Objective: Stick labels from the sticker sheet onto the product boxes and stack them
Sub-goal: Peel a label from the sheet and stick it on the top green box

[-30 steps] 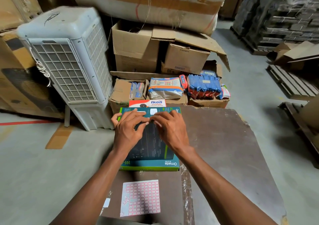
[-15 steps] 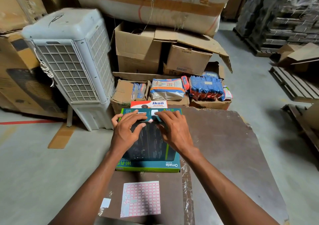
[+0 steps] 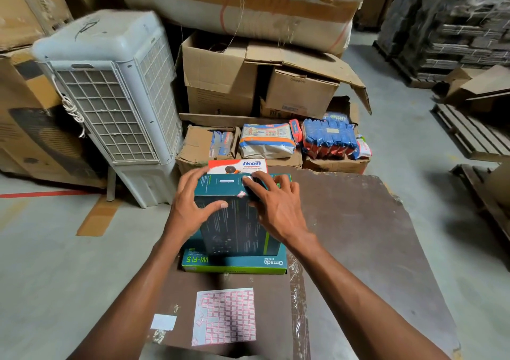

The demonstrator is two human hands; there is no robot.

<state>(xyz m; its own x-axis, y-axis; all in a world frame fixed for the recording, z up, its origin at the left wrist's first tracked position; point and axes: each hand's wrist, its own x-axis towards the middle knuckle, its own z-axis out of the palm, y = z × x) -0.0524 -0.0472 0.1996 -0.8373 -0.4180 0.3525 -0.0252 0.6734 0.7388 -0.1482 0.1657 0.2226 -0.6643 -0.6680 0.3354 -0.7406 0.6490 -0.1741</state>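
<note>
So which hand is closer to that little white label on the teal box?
The right hand. Its fingertips lie right at the white label on the top box. The left hand grips the box's left edge, farther off.

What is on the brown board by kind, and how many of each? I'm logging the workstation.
Teal boxes: 2, the top box under both hands, the bottom box
Ikon box: 1
Sticker sheet: 1
White paper scrap: 1
Total: 5
</note>
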